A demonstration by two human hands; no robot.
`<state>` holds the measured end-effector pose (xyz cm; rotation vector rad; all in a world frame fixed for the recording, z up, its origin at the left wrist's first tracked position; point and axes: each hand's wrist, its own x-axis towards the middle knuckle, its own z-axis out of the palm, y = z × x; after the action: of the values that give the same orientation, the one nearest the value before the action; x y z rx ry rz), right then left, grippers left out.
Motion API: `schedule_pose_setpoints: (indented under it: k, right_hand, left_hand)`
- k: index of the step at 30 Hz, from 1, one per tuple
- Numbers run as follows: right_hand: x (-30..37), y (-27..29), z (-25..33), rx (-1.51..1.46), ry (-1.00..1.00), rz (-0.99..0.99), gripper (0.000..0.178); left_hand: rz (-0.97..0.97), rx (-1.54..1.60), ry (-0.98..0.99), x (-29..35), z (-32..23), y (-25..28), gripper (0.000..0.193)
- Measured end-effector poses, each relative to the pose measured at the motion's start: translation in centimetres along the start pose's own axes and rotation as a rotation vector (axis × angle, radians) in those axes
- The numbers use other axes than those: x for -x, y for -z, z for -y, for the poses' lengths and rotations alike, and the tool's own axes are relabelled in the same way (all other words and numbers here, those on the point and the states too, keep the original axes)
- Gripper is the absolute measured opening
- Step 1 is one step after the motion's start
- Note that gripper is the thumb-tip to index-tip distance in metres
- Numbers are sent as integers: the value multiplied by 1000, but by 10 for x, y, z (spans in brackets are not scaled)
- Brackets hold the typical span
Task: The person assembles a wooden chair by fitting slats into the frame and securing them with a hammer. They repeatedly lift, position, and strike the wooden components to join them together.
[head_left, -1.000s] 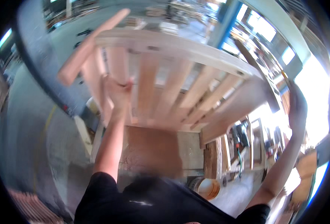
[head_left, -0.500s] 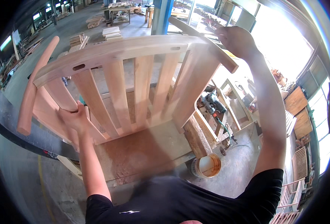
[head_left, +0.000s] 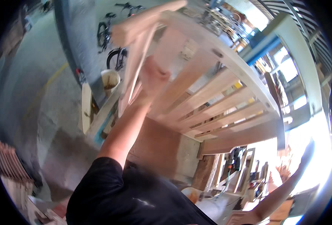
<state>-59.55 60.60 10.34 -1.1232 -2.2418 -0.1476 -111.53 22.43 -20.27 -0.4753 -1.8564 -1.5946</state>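
Note:
A pale wooden slatted seat frame (head_left: 244,71) stands tilted on a flat brown work surface (head_left: 158,146). It has a long top rail with slots, several slats, and a rounded bar (head_left: 147,22) across its left end. My left hand (head_left: 153,77) is at the left slats, blurred, and seems closed round one slat (head_left: 190,78). My right hand (head_left: 307,150) is held out at the far right, away from the frame. Glare washes out its fingers, so I cannot make out their shape or anything in them.
A power tool (head_left: 236,157) with a green hose lies right of the work surface, near a bucket (head_left: 192,194). Another bucket (head_left: 110,80) stands by a grey post (head_left: 78,41) on the left. Behind are bicycles (head_left: 117,56). Slatted wooden pieces (head_left: 10,161) are at the lower left.
The view has swung left, and the frame appears more slanted. My right hand has moved from beside the frame's right bar outward and down to the right. My left hand stays at the slats.

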Motion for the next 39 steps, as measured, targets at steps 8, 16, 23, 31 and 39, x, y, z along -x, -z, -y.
schedule_pose_setpoints:
  k: [8, 16, 23, 31, 39]
  right_hand:
    - [140, -264, -97, -1008, -470, -295, 21]
    - [191, -372, -17, -555, -362, -169, 41]
    - [142, -369, -6, -363, -412, 47, 55]
    - [149, -377, -1, -96, -251, 261, 47]
    - [163, -353, 20, -457, -238, 72, 57]
  left_hand:
    - [-4, -95, -16, -1, 5, 9, 59]
    - [-119, -109, 24, 10, 11, -7, 56]
    - [-224, -152, 33, 42, 36, -20, 46]
    - [-35, -281, -123, 40, 67, -3, 35]
    - [394, -357, 170, 23, -23, 35, 42]
